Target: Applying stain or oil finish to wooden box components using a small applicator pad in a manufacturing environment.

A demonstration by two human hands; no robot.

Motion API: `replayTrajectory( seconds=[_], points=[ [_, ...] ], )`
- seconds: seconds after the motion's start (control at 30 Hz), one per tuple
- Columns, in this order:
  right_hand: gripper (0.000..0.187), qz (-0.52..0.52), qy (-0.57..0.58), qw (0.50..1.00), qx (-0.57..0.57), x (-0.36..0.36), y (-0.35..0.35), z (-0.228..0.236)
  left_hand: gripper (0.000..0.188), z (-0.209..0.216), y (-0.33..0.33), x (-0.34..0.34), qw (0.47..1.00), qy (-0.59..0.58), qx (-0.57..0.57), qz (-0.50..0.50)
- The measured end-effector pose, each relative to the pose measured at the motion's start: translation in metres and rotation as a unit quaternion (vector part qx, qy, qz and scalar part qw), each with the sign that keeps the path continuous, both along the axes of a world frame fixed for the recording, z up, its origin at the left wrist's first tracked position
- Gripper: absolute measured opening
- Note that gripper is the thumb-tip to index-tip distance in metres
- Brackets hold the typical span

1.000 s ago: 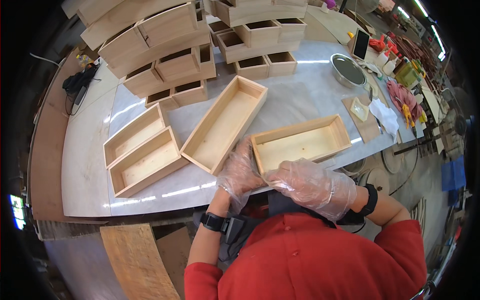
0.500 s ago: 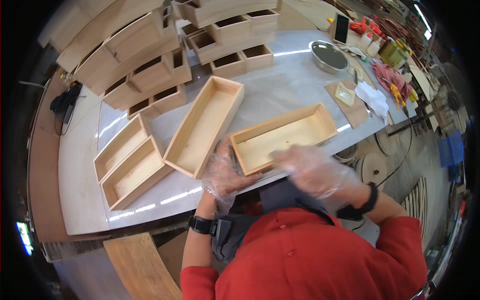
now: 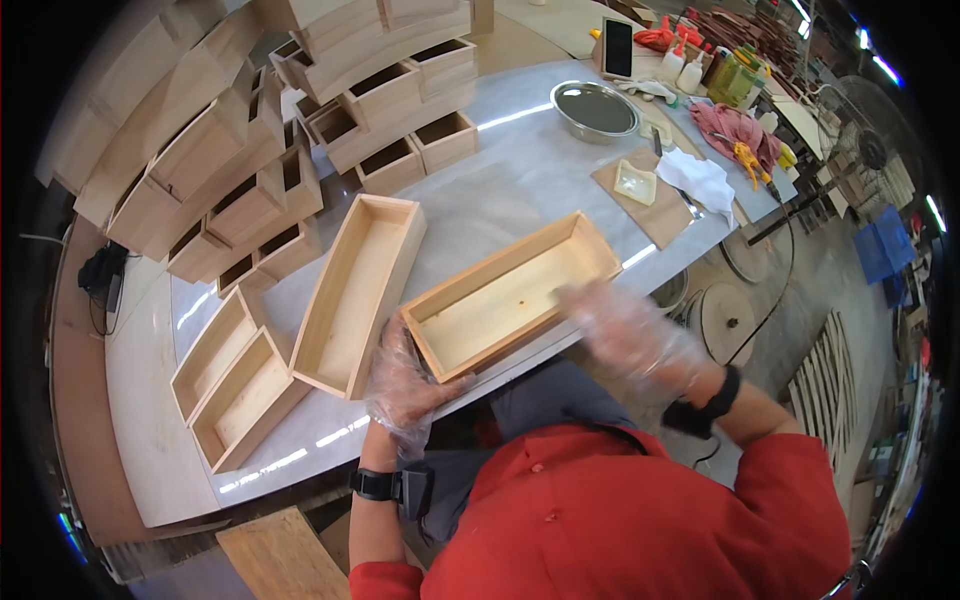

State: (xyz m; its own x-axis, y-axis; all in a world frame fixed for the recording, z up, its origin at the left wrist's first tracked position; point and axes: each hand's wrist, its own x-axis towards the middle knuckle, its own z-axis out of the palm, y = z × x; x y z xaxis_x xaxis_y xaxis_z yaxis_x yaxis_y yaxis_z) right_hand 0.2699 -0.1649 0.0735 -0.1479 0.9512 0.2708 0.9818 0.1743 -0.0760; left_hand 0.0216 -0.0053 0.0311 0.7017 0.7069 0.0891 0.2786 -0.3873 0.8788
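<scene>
An open rectangular wooden box (image 3: 470, 352), like a small drawer, rests near the front edge of the table. Its inside is bare pale wood with a small dark spot on the bottom. My left hand (image 3: 402, 385), in a clear plastic glove, grips its left end at the near corner. At the right part of the near side is my right hand (image 3: 635, 335), also gloved and smeared by motion. Whether its fingers hold anything is hidden. Left of my left hand lies a longer open wooden box (image 3: 350, 300), and beyond it a two-compartment wooden box (image 3: 240, 400).
Stacked wooden drawer units (image 3: 390, 95) stand at the back left. A metal bowl of dark liquid (image 3: 595, 110) sits at the back right. Near it are a small pale dish (image 3: 635, 183) on a brown board, a white cloth (image 3: 697, 180), a pink rag (image 3: 735, 130) and white bottles (image 3: 690, 72).
The whole view has swung, so the table's things appear farther left. My right hand has moved along the box's near side toward its right end. My left hand keeps its grip.
</scene>
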Motion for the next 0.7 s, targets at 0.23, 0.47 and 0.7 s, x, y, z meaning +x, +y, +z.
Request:
replayTrajectory(
  seconds=[0.23, 0.47, 0.7],
  points=[
    [0.033, 0.042, 0.051, 0.997, -0.049, -0.013, 0.008, 0.015, 0.093, -0.001, -0.001, -0.003, 1.0, -0.012, 0.001, -0.005],
    [0.031, -0.115, 0.098, 0.988, -0.016, 0.087, -0.025, -0.002, 0.093, 0.005, -0.002, 0.002, 0.999, -0.018, -0.028, -0.003],
    [0.034, -0.077, 0.101, 0.991, -0.033, 0.073, -0.016, 0.004, 0.092, 0.01, -0.004, 0.002, 1.0, -0.006, -0.019, 0.008]
  ],
)
